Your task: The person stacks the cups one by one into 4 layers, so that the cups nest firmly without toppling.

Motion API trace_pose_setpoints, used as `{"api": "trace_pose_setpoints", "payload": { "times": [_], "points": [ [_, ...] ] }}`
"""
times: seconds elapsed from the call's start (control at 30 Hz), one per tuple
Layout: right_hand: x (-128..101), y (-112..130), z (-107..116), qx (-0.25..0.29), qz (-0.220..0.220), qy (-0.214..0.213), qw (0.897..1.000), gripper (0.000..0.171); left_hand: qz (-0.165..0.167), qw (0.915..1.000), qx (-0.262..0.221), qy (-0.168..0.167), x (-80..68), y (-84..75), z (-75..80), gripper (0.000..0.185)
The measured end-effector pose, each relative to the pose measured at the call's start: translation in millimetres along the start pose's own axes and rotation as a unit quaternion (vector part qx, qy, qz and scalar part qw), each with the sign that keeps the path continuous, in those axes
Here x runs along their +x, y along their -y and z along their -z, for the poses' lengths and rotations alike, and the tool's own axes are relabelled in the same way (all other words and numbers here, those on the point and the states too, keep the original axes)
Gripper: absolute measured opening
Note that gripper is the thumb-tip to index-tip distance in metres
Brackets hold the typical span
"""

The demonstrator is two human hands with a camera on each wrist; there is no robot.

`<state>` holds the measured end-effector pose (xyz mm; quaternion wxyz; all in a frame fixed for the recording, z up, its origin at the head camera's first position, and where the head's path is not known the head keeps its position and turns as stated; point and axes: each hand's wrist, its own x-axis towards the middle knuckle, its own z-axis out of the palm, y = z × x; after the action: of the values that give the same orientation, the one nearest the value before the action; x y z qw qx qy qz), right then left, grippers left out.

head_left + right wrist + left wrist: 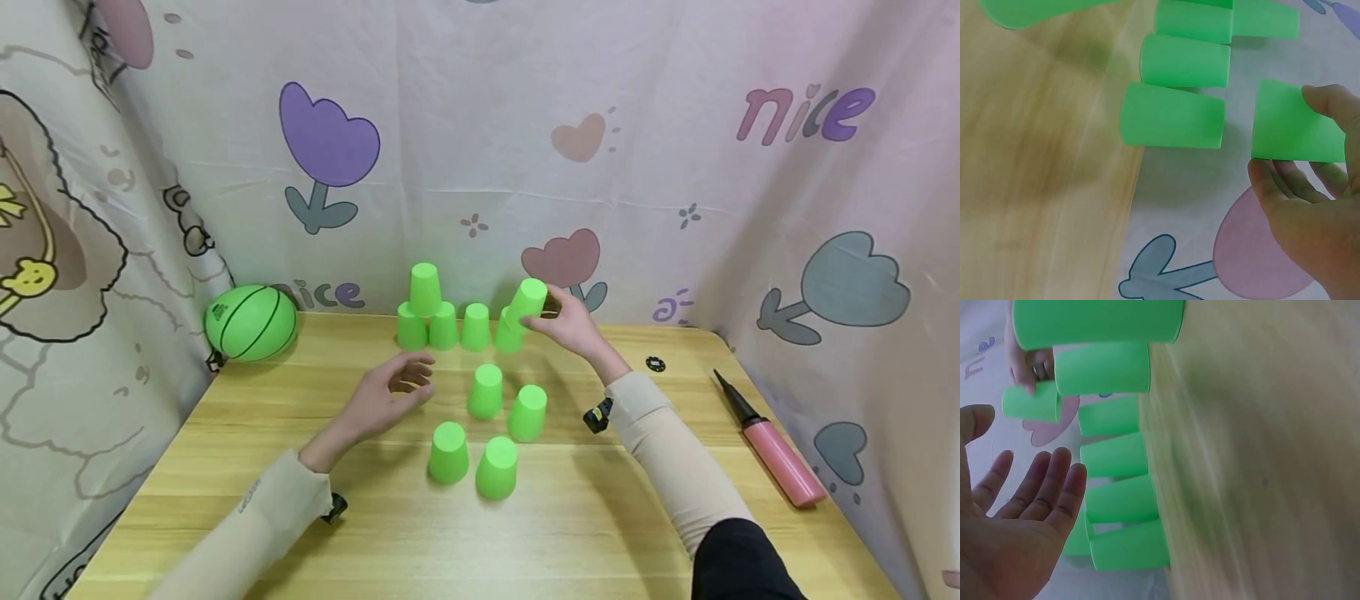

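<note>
So far the back row (442, 327) of upturned green cups stands on the surface (585, 525), one cup (424, 289) already stacked on its left pair. The right hand (573, 325) has its fingers clamped on a tilted cup (527, 301) above the row's right end. The left hand (390, 396) hovers empty, fingers apart. Four loose cups (487, 433) wait nearer, so most stacking seems left.

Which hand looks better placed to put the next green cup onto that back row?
Right, most likely. The right hand already holds a tilted green cup in the air, just above the right end of the back row of cups. The left hand is open, holds nothing, and hovers nearer the loose front cups.
</note>
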<state>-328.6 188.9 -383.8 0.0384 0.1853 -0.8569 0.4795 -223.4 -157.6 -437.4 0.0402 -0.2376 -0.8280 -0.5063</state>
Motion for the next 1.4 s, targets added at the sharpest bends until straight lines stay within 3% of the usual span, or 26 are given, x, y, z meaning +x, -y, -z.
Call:
{"api": "trace_pose_setpoints", "payload": {
  "times": [0.3, 0.5, 0.77, 0.97, 1.4],
  "points": [
    [25, -1, -11, -0.001, -0.012, 0.005, 1.0, 0.059, -0.026, 0.9976, -0.044, 0.046, -21.5, -7.2, -11.8, 0.05],
    [34, -4, -16, -0.01, -0.021, 0.015, 1.0, 0.06, -0.03, 0.9957, -0.038, 0.078, -33.1, -9.1, -16.5, 0.058],
    [42, -5, -21, -0.034, -0.028, 0.015, 0.999, 0.064, -0.028, 0.9929, -0.056, 0.102, -38.0, -10.2, -20.5, 0.065],
    [49, -3, -25, -0.021, -0.014, 0.027, 0.999, 0.058, -0.034, 0.9912, -0.068, 0.109, -40.5, -6.1, -24.4, 0.066],
    [58, -3, -31, -0.026, -0.016, 0.048, 0.998, 0.059, -0.047, 0.9885, -0.07, 0.126, -43.3, -1.6, -31.8, 0.056]
  ]
}}
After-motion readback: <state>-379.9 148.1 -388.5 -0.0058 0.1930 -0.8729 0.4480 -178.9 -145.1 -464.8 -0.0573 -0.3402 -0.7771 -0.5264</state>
